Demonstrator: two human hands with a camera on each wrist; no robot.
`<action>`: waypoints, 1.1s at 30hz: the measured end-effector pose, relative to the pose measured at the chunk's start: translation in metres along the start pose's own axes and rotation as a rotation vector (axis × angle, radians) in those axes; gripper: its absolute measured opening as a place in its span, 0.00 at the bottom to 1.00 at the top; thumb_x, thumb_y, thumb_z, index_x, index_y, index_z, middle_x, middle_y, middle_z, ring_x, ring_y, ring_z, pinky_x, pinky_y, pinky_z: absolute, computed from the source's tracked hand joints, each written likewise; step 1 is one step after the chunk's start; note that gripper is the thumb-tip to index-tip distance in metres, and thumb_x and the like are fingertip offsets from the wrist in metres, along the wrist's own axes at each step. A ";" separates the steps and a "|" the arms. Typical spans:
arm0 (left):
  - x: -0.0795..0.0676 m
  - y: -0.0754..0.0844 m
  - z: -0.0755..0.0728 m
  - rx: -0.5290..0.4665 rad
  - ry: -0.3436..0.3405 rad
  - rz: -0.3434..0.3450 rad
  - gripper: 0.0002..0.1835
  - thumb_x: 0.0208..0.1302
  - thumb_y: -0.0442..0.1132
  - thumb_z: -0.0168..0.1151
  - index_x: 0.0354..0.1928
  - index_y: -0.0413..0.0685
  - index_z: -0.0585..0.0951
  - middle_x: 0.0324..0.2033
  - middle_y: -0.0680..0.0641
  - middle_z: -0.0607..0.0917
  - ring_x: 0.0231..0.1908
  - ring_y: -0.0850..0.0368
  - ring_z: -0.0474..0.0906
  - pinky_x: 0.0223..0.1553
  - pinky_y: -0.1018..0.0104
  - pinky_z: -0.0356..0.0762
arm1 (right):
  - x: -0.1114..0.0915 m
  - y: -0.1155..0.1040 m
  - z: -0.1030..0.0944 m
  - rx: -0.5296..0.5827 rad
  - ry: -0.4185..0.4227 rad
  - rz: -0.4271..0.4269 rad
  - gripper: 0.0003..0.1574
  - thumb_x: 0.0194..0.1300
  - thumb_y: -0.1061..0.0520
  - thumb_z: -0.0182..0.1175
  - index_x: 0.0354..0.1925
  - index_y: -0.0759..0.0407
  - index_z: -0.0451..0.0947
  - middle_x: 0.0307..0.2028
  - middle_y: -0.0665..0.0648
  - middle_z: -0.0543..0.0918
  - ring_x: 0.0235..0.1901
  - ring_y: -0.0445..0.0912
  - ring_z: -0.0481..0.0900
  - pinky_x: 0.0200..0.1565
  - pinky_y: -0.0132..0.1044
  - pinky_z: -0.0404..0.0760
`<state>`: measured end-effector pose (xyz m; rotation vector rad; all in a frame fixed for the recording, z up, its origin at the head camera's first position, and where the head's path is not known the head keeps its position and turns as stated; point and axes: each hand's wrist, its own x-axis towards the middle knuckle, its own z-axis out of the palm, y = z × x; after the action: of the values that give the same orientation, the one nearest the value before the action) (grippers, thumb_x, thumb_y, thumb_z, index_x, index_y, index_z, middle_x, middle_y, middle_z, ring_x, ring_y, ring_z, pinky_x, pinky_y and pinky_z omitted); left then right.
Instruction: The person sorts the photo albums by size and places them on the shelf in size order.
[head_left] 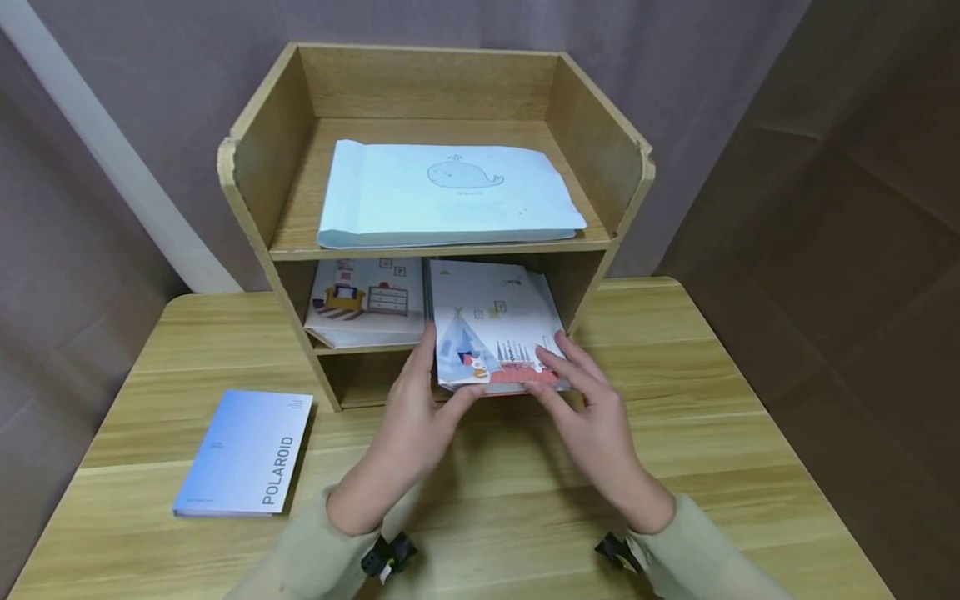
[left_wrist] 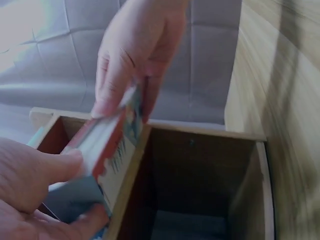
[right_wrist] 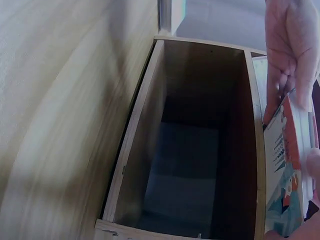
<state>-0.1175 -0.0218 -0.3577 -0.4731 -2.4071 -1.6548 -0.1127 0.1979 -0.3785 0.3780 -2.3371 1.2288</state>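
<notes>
A picture-covered book with a blue tent and red strip [head_left: 498,321] lies face up, partly inside the middle compartment of the wooden shelf [head_left: 427,82], its front end jutting out. My left hand [head_left: 412,412] holds its left front corner, thumb at the front edge and fingers along the side. The right hand [head_left: 596,417] grips the right front corner, thumb at the front edge and fingers over the cover. In the left wrist view, white page edges show between both hands on the book [left_wrist: 112,150]. A similar book with a yellow armchair [head_left: 367,300] lies beside it on the left.
On the top level lies a pale blue whale-print packet or album [head_left: 450,187], slightly over the front edge. A blue-white POLAROID book [head_left: 243,454] rests on the wooden table [head_left: 712,467] left of the shelf. The bottom compartment [right_wrist: 185,150] sits below the held book.
</notes>
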 end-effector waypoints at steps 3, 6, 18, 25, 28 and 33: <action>0.000 -0.004 0.000 -0.042 0.027 0.006 0.49 0.58 0.39 0.70 0.75 0.42 0.51 0.63 0.42 0.70 0.57 0.56 0.72 0.53 0.70 0.75 | 0.000 0.001 -0.001 -0.038 -0.011 -0.036 0.28 0.56 0.57 0.72 0.57 0.52 0.80 0.66 0.56 0.69 0.65 0.52 0.66 0.63 0.35 0.66; 0.000 -0.007 0.001 -0.144 0.026 0.013 0.48 0.58 0.35 0.70 0.75 0.43 0.52 0.64 0.43 0.68 0.60 0.56 0.71 0.54 0.72 0.73 | -0.001 0.005 -0.004 -0.082 -0.007 -0.094 0.32 0.53 0.59 0.74 0.58 0.53 0.80 0.65 0.57 0.69 0.64 0.53 0.67 0.63 0.35 0.67; 0.002 -0.013 0.000 -0.104 0.105 0.134 0.41 0.60 0.30 0.66 0.71 0.31 0.56 0.67 0.35 0.63 0.61 0.50 0.70 0.55 0.72 0.71 | 0.006 0.016 0.001 -0.141 0.099 -0.356 0.33 0.49 0.64 0.73 0.56 0.60 0.80 0.57 0.61 0.78 0.59 0.57 0.74 0.61 0.39 0.70; 0.011 -0.018 -0.003 0.169 0.132 0.280 0.34 0.63 0.35 0.65 0.68 0.30 0.63 0.67 0.33 0.64 0.64 0.46 0.66 0.57 0.65 0.71 | 0.014 0.018 0.007 -0.319 0.130 -0.387 0.30 0.55 0.57 0.71 0.57 0.57 0.79 0.56 0.58 0.80 0.55 0.54 0.77 0.59 0.45 0.73; 0.015 -0.020 -0.003 0.274 0.140 0.298 0.32 0.65 0.37 0.64 0.67 0.32 0.66 0.67 0.35 0.65 0.65 0.45 0.64 0.59 0.61 0.70 | 0.018 0.019 0.009 -0.382 0.129 -0.412 0.28 0.59 0.57 0.68 0.58 0.58 0.78 0.56 0.60 0.79 0.54 0.56 0.77 0.57 0.49 0.74; 0.021 -0.020 -0.001 0.446 0.153 0.410 0.27 0.67 0.34 0.61 0.64 0.30 0.68 0.65 0.32 0.67 0.64 0.42 0.66 0.60 0.57 0.70 | 0.025 0.020 0.012 -0.415 0.137 -0.424 0.25 0.62 0.59 0.66 0.57 0.61 0.78 0.55 0.64 0.78 0.54 0.58 0.76 0.56 0.50 0.75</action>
<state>-0.1444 -0.0263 -0.3681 -0.6727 -2.2728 -0.9198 -0.1464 0.1981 -0.3852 0.5835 -2.1707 0.5391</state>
